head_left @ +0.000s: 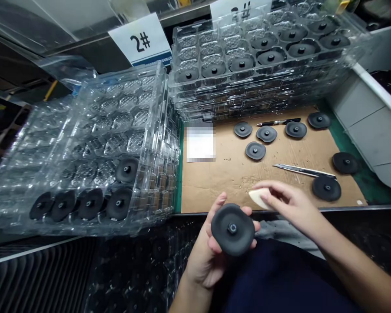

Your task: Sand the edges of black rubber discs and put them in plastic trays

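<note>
My left hand point(211, 256) grips a black rounded disc point(241, 232) with a small hub at its centre, its dished face turned up toward me. The fingers curl round the disc's edge from below. In my right hand point(288, 202), a cream-coloured, wedge-like pad point(260, 197) is pinched between thumb and fingers, just above and right of the disc and apart from it. Both hands are at the near edge of a cardboard sheet point(215, 187). Similar black discs point(255, 150) lie on the cardboard beyond, and one disc point(326, 188) lies right of my right hand.
A craft knife point(303, 171) and a pen point(278, 122) lie on the cardboard. Stacked clear plastic trays point(156, 130) stand at left, with more trays point(208, 93) behind; both top trays hold discs. A "2#" sign point(141, 41) stands at the back. A grey-white wall point(378, 117) bounds the right.
</note>
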{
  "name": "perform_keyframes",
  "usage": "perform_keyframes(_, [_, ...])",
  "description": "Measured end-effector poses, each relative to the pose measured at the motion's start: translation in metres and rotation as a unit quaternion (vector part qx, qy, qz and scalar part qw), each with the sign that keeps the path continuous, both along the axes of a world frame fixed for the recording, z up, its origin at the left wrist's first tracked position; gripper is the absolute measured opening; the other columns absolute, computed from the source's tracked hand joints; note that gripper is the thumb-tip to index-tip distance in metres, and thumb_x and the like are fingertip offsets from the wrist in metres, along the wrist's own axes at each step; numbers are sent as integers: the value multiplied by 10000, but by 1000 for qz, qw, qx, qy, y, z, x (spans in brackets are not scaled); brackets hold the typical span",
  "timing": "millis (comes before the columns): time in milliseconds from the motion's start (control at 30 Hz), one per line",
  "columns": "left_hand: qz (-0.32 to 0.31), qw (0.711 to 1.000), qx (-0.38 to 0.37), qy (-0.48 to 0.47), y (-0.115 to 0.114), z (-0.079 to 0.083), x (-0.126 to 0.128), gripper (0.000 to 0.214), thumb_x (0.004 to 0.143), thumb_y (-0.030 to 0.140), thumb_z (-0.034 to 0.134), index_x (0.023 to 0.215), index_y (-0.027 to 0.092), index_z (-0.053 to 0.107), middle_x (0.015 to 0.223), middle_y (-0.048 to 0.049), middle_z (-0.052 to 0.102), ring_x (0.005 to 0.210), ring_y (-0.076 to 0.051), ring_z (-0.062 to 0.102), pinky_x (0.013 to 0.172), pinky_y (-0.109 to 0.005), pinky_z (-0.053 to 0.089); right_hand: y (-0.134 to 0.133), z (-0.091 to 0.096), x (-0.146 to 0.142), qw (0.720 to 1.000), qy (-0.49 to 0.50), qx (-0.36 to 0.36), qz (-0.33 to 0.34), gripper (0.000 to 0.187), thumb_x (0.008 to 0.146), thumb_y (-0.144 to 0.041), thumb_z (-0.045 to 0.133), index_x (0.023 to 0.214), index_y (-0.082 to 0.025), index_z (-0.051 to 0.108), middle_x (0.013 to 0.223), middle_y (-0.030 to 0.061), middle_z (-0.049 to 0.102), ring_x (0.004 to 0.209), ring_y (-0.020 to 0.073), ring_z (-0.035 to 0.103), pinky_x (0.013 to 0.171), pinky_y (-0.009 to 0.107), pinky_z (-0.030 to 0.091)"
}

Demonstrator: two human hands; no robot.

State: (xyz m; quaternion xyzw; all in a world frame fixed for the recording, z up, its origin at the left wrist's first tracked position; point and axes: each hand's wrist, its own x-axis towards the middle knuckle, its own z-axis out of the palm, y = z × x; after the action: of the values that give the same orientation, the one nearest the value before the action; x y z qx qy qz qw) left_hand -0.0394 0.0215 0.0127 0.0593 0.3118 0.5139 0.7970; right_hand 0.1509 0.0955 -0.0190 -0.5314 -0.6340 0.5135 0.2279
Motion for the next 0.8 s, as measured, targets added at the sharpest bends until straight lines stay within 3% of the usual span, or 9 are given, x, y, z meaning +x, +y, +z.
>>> perform_keyframes(133, [2, 1000, -11, -16, 1, -7, -1, 684, 556, 450, 777, 1193, 321, 564, 1185, -76, 631, 1024, -306, 636, 786, -338, 548, -45, -38, 1, 990, 5, -109, 90, 284, 888, -365, 481, 1040, -182, 634, 825, 32, 663, 674, 148, 577, 594, 263, 448])
perform_keyframes(267, [-6, 999, -35, -20, 2, -8, -1, 642, 574, 509, 732, 1174, 341, 576, 1214, -63, 621, 1044, -308, 627, 776, -334, 551, -57, -48, 7, 986, -4, -111, 126, 317, 905, -398, 444, 1022, -181, 643, 794, 33, 663, 659, 150, 584, 594, 271, 464])
perform_keyframes(367, [-9, 999, -40, -9, 4, -5, 1, 626, 613, 522, 707, 1192, 335, 562, 1189, -66, 632, 1030, -297, 633, 781, -346, 550, -38, -30, 21, 996, -42, -52, 63, 304, 897, -386, 463, 1043, -190, 643, 927, 58, 683, 771, 176, 620, 637, 283, 486])
perform_keyframes(500, [-11, 999, -30, 13, 2, -3, 9, 680, 606, 503, 738, 1223, 291, 549, 1185, -84, 628, 1037, -307, 624, 835, -392, 532, -17, 25, 21, 987, -61, 143, -36, 223, 869, -313, 543, 1065, -255, 635, 1031, 37, 667, 869, 182, 611, 683, 273, 479])
perform_keyframes(567, [-7, 999, -30, 22, -1, -5, 14, 691, 613, 500, 737, 1233, 258, 553, 1186, -95, 628, 1067, -316, 605, 878, -406, 510, -14, 51, 9, 963, -24, 267, 0, 280, 852, -230, 582, 1127, -281, 603, 1046, 16, 665, 893, 172, 596, 761, 290, 459])
perform_keyframes(633, [-1, 999, -31, 40, -4, -8, 19, 665, 639, 489, 727, 1226, 220, 570, 1194, -106, 628, 1116, -315, 572, 964, -403, 451, -14, 65, -3, 932, 23, 348, 95, 301, 861, -178, 563, 1149, -261, 588, 1030, 18, 672, 862, 163, 577, 778, 312, 427])
perform_keyframes(700, [6, 997, -29, 64, -6, -12, 22, 617, 656, 460, 728, 1199, 198, 599, 1199, -105, 630, 1133, -292, 560, 1010, -369, 407, -13, 69, -13, 917, 19, 352, 185, 252, 883, -160, 518, 1109, -234, 602, 965, 23, 682, 773, 151, 541, 716, 317, 391])
perform_keyframes(800, [33, 995, -48, 85, -8, -17, 25, 560, 632, 421, 757, 1130, 191, 645, 1152, -83, 657, 1081, -248, 586, 970, -317, 439, -9, 66, -19, 923, -80, 325, 188, 208, 902, -151, 468, 1017, -203, 633, 838, 29, 676, 693, 153, 481, 654, 322, 320])
